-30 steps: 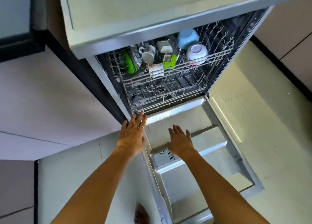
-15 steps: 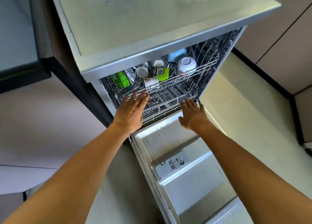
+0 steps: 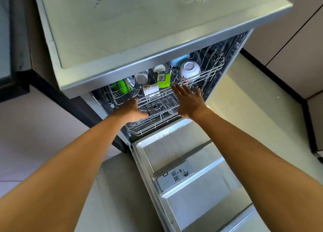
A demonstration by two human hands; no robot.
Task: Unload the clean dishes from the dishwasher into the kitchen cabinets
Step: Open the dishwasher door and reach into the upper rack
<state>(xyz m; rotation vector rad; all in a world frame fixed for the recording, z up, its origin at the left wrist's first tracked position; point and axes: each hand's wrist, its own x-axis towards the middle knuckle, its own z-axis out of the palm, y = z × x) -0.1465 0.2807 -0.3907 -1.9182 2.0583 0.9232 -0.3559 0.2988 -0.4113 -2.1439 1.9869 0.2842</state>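
Observation:
The dishwasher (image 3: 139,30) stands open with its door (image 3: 201,205) folded down toward me. Its upper rack (image 3: 208,74) holds a white bowl (image 3: 189,69), a blue bowl (image 3: 180,59), a white mug (image 3: 141,78), a patterned white cup (image 3: 150,90) and two green items (image 3: 163,80) (image 3: 122,86). My left hand (image 3: 131,109) reaches in at the rack's front left; its fingers are hidden behind the wires. My right hand (image 3: 189,100) lies flat with fingers spread at the rack's front rail, holding nothing.
The lower rack (image 3: 148,127) shows beneath the upper one, just above the door hinge. A detergent dispenser (image 3: 174,176) sits in the door's inner face. Pale floor tiles (image 3: 253,109) and cabinet fronts (image 3: 297,48) lie to the right, a dark edge (image 3: 52,92) to the left.
Both hands have moved forward from above the door up to the upper rack's front. My left fingers have gone in behind the wires. The view has tilted up over the dishwasher's top.

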